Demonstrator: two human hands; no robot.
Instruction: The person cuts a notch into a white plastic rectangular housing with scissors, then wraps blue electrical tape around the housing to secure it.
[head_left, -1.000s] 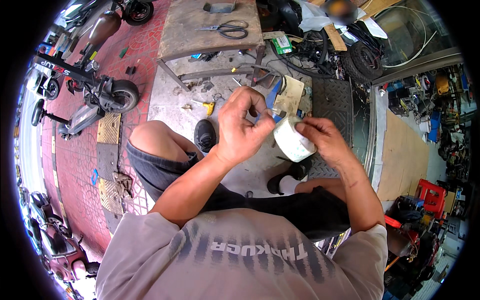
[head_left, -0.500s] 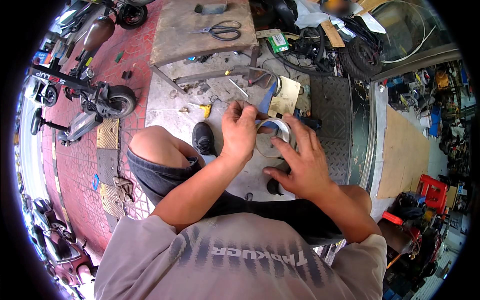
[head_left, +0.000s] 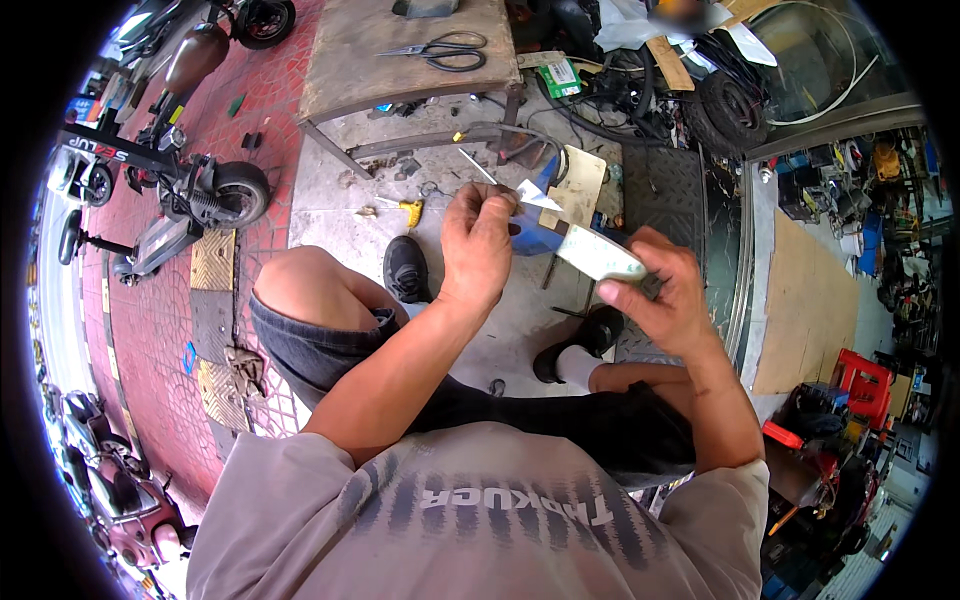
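Note:
My right hand (head_left: 668, 292) grips a roll of clear tape (head_left: 602, 256), thumb on the near side and fingers over its far end. The roll is seen edge-on and looks pale, with greenish marks. To its left, my left hand (head_left: 478, 243) is closed in a pinch on the tape's free end. Beside those fingertips a shiny white triangular patch (head_left: 540, 196) catches the light, apparently part of the strip stretched between the hands. What lies right under the left fingertips is hidden. Beyond the hands stands a cream-coloured flat panel (head_left: 582, 180).
Large black-handled scissors (head_left: 450, 50) lie on a worn table (head_left: 350, 70) ahead. A yellow-handled tool (head_left: 410, 210) is on the floor by my shoe (head_left: 405, 268). Cables and a tyre (head_left: 728, 112) crowd the far right. An electric scooter (head_left: 165, 235) stands left.
My right hand has moved right and away from the left, turning the roll from ring-side view to edge-on. The left hand has barely moved. My right foot now shows.

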